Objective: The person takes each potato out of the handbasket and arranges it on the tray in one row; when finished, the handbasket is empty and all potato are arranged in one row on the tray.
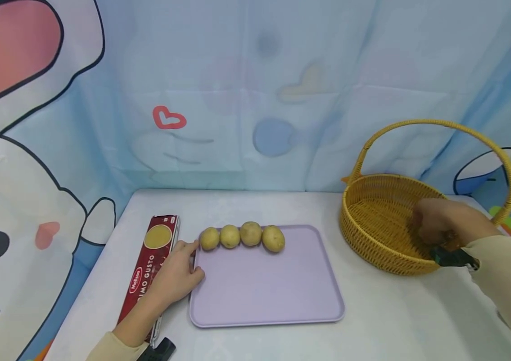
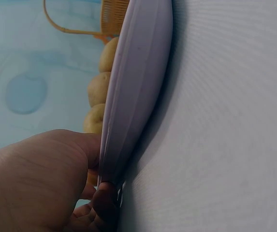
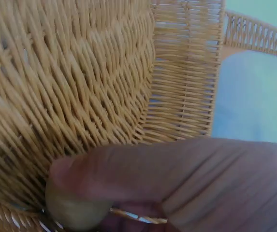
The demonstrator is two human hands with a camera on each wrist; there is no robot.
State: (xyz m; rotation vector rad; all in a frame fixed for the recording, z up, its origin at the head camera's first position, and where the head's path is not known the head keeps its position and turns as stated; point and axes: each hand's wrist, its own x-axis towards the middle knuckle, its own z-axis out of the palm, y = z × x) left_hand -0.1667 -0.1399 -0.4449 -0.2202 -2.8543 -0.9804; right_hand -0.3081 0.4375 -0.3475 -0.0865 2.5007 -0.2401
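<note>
My left hand (image 1: 176, 273) pinches the left rim of a lilac tray (image 1: 269, 286), thumb over the edge and fingers under it in the left wrist view. A row of several potatoes (image 1: 250, 234) lies along the tray's far edge, starting at the corner by my left fingertips. Over on the right, my right hand (image 1: 449, 220) reaches inside a yellow-brown wicker basket (image 1: 372, 245). In the right wrist view its thumb presses on a potato (image 3: 75, 208) low against the weave, its other fingers mostly hidden.
A dark red box (image 1: 156, 263) with printed lettering lies left of the tray, under my left forearm. The basket's tall handle (image 1: 440, 122) arches above my right wrist. Behind the white table (image 1: 372, 311) hangs a blue cartoon-print cloth (image 1: 219, 165).
</note>
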